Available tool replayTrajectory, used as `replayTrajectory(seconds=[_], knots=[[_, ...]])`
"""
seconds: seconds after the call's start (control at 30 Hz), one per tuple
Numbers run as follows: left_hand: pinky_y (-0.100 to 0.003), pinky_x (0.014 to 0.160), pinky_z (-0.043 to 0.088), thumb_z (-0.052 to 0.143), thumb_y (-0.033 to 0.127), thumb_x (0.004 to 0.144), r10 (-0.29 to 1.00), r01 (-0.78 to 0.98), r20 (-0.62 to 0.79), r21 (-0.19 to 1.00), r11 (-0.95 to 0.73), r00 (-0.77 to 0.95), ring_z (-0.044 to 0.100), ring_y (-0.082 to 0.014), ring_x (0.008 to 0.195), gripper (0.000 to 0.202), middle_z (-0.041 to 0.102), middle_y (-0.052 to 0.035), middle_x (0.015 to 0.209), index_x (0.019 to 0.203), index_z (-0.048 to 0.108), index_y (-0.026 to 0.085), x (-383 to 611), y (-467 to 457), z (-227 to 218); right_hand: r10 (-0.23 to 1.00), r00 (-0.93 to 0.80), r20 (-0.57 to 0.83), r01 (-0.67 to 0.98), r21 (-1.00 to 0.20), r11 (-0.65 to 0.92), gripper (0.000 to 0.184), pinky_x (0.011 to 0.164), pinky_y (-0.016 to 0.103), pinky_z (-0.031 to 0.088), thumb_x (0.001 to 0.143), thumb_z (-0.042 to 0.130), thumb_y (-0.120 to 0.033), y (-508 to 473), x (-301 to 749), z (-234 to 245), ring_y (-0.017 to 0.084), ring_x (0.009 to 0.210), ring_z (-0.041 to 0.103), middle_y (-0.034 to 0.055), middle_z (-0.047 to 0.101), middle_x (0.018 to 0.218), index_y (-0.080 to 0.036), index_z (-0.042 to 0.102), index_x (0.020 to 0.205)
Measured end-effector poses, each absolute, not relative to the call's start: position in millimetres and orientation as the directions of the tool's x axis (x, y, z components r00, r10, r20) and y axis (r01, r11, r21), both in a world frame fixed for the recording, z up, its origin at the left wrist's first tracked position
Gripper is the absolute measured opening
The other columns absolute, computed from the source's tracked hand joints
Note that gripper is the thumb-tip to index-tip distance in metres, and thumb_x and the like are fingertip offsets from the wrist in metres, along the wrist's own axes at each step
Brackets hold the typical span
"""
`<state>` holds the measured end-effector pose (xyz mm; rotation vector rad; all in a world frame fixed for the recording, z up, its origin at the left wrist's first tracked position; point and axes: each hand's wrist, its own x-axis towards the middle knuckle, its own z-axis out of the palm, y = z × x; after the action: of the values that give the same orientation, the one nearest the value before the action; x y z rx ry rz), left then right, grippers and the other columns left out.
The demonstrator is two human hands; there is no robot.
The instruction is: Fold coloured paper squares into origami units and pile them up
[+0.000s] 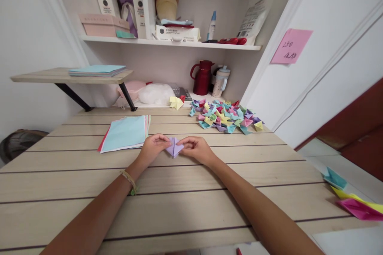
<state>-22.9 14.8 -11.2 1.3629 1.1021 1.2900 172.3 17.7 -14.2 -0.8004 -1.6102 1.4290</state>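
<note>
A small folded piece of purple origami paper [174, 148] is held low over the middle of the wooden table [185, 207]. It has a diamond-like outline with a crease or slit down its centre. My left hand [154, 147] pinches its left corner, thumb and forefinger closed on the paper. On the opposite side, my right hand [196, 148] grips the right edge the same way. Left of my hands lies a stack of square paper [127, 132], light blue on top. Beyond my right hand is a pile of small folded paper pieces [226, 115] in many colours.
A raised wooden shelf [38, 75] with black legs carries more light-blue sheets [97, 70]. A red jug [203, 77] and a pale cup [220, 81] stand at the back. Larger folded papers [360, 208] sit at the right edge. A pink note [291, 46] is on the wall.
</note>
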Motion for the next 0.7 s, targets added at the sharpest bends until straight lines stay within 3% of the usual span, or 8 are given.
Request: replayTrajectory(seconds=[0.13, 0.23, 0.33, 0.5, 0.7], knots=[[-0.032, 0.074, 0.051, 0.074, 0.034, 0.059, 0.989, -0.019, 0.133, 0.991, -0.132, 0.059, 0.065, -0.0186, 0.074, 0.029, 0.071, -0.008, 0.08, 0.078, 0.067, 0.013, -22.1, 12.1, -7.6, 0.913, -0.372, 0.169, -0.1, -0.985, 0.142, 0.035, 0.066, 0.029, 0.05, 0.059, 0.074, -0.031, 19.9, 172.0, -14.7, 0.018, 0.069, 0.065, 0.005, 0.07, 0.074, -0.015, 0.068, 0.089], [-0.035, 0.079, 0.051, 0.078, 0.028, 0.051, 0.984, -0.075, 0.129, 0.99, -0.121, 0.122, 0.065, -0.0216, 0.082, 0.039, 0.071, -0.0098, 0.09, 0.085, 0.067, 0.013, -20.7, 11.0, -7.7, 0.923, -0.336, 0.184, -0.169, -0.977, 0.133, 0.035, 0.075, 0.034, 0.051, 0.057, 0.075, -0.033, 20.8, 171.7, -14.1, 0.022, 0.077, 0.066, 0.0069, 0.071, 0.081, -0.016, 0.069, 0.087], [-0.035, 0.078, 0.051, 0.08, 0.025, 0.047, 0.981, -0.075, 0.139, 0.989, -0.129, 0.134, 0.066, -0.0216, 0.08, 0.038, 0.071, -0.0091, 0.089, 0.082, 0.068, 0.013, -19.4, 11.4, -9.6, 0.92, -0.339, 0.195, -0.206, -0.97, 0.129, 0.034, 0.078, 0.036, 0.051, 0.058, 0.075, -0.033, 20.6, 170.5, -13.3, 0.022, 0.078, 0.066, 0.0069, 0.071, 0.082, -0.016, 0.069, 0.087], [-0.028, 0.065, 0.053, 0.071, 0.033, 0.061, 0.981, 0.052, 0.176, 0.982, -0.18, 0.08, 0.065, -0.0174, 0.063, 0.022, 0.072, -0.0045, 0.071, 0.072, 0.071, 0.014, -19.6, 10.5, -5.6, 0.937, -0.293, 0.189, -0.234, -0.965, 0.121, 0.033, 0.069, 0.032, 0.053, 0.053, 0.078, -0.029, 21.3, 168.6, -13.5, 0.017, 0.066, 0.065, 0.0046, 0.07, 0.074, -0.016, 0.069, 0.082], [-0.026, 0.066, 0.051, 0.065, 0.034, 0.068, 0.971, 0.147, 0.233, 0.96, -0.239, 0.06, 0.064, -0.0177, 0.069, 0.02, 0.071, -0.0042, 0.076, 0.072, 0.072, 0.015, -18.2, 6.7, 2.3, 0.942, -0.273, 0.196, -0.182, -0.972, 0.15, 0.025, 0.062, 0.028, 0.052, 0.062, 0.072, -0.037, 20.2, 168.4, -11.6, 0.014, 0.06, 0.062, 0.0036, 0.067, 0.064, -0.014, 0.067, 0.071]])
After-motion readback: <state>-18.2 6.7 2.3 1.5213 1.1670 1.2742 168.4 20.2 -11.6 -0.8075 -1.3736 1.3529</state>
